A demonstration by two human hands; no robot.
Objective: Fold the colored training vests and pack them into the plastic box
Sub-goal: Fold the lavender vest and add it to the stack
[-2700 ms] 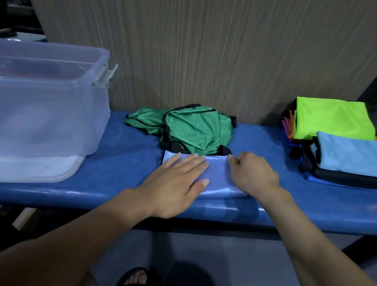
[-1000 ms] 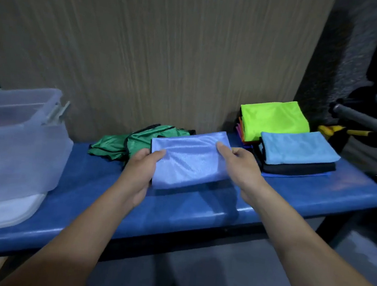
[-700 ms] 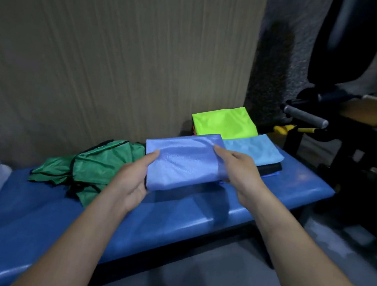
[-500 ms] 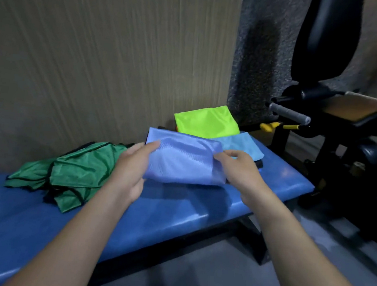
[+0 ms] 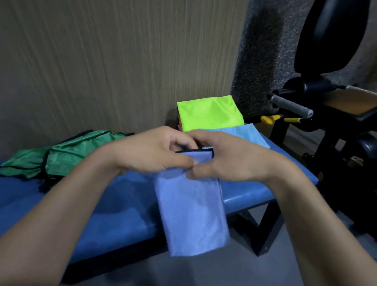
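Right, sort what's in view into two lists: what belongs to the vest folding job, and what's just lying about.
Belongs to the job:
- periwinkle vest, gripped at its top edge by the left hand and right hand
- crumpled green vest
- folded lime vest
- folded light blue vest
- blue bench they lie on

Just lying about:
- black gym machine
- its grey handle
- wood-grain wall panel

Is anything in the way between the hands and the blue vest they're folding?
No. Both hands already hold it: the left hand and the right hand pinch the top edge of the folded periwinkle-blue vest, which hangs in front of the blue bench. The plastic box is out of view.
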